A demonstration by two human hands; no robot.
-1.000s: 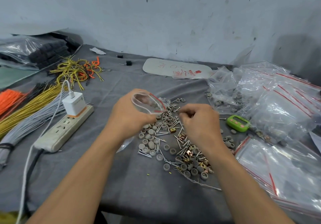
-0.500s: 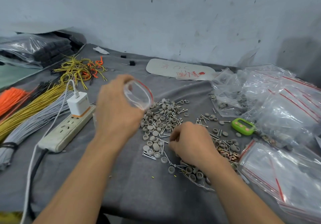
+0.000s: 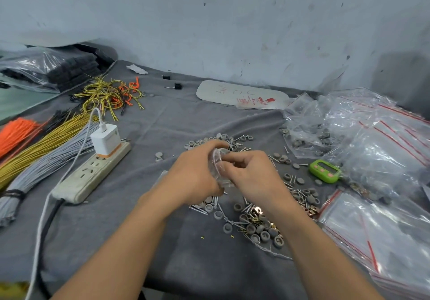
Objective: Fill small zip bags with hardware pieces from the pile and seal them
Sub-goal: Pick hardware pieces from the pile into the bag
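Zip bag (image 3: 220, 168), small and clear with a red line at the mouth, is held up just above the pile of hardware (image 3: 258, 225) on the tabletop (image 3: 186, 118), between both hands. Left hand (image 3: 193, 176): fingers curled round the zip bag from its left side, gripping it. Right hand (image 3: 252, 175): fingers curled, thumb and forefinger pinched at the bag's mouth; whether a piece sits between them, cannot tell. Bag contents too blurred to make out. Pile: grey round caps, screws and a few brass-coloured clips, spread under and around the hands, densest at the near right. Tabletop covered in grey cloth. Just right of the pile, a green timer (image 3: 324, 171); beyond it, a heap of clear bags (image 3: 372, 141), some with parts inside. Near right of the pile, a flat stack of empty bags (image 3: 377, 230) with red strips. Left of the pile, a white power strip (image 3: 93, 174) with a white charger (image 3: 105, 139) plugged in. Farther left, bundles of grey wire (image 3: 46, 160), yellow wire (image 3: 41, 141) and orange wire (image 3: 14, 132). Behind the pile, by the wall, a white card (image 3: 242, 95) with red print.
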